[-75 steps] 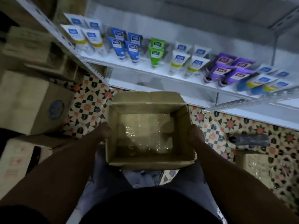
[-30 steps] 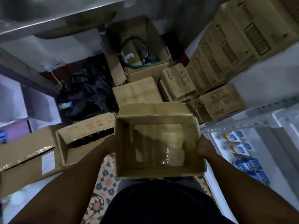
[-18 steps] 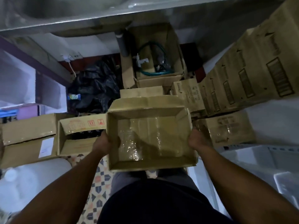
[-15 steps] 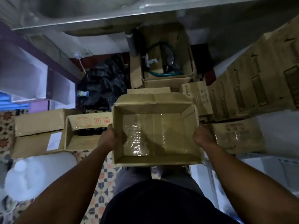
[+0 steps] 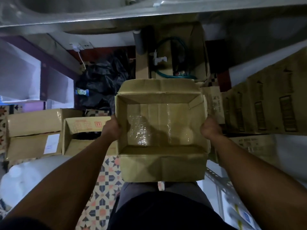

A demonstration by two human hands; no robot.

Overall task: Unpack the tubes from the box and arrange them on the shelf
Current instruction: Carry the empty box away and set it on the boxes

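Above a patterned tile floor, a person holds an open cardboard box out at waist height, left hand clamped on its left wall and right hand closed over its right wall. Only clear tape shows on the box's bottom; tubes lie blurred at lower right. Beyond stand stacked cartons and a black plastic bag.
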